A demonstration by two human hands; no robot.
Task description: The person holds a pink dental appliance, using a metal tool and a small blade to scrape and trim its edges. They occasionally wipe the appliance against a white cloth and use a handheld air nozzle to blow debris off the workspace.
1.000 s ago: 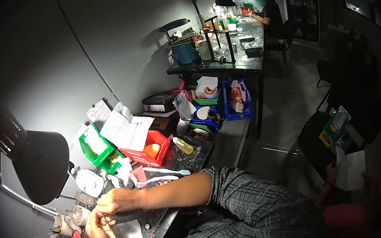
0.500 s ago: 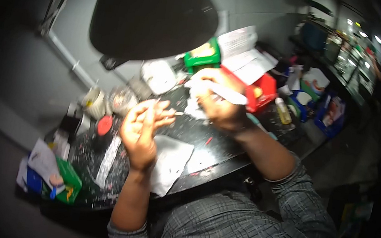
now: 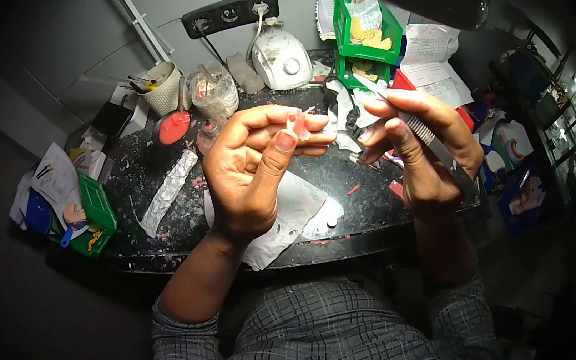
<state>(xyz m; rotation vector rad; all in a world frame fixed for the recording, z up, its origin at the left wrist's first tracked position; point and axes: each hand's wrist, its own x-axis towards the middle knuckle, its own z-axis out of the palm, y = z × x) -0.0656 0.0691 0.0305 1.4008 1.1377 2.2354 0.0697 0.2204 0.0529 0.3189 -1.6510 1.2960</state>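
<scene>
My left hand [image 3: 247,164] is raised over the bench, pinching a small pink, wax-like piece [image 3: 299,125] between thumb and fingers. To its right, my right hand [image 3: 425,150] grips a knife [image 3: 417,127] with a ribbed metal handle, its pale pointed blade aimed up and to the left. The two hands are apart. Below them lies a crumpled white sheet [image 3: 281,233] on the dark bench, with small red scraps [image 3: 354,189] scattered near it.
A white device with a dial [image 3: 284,61] stands at the back under a power strip [image 3: 231,13]. Green bins [image 3: 365,51] hold yellowish pieces. At left are a tool cup [image 3: 163,85], a glass jar [image 3: 213,95], a red disc [image 3: 174,126] and a foil strip [image 3: 170,194].
The view has shifted, and the dark panel overhead now shows only at the top edge. My right hand appears farther right and larger. The pink piece and the knife show clearly now.
</scene>
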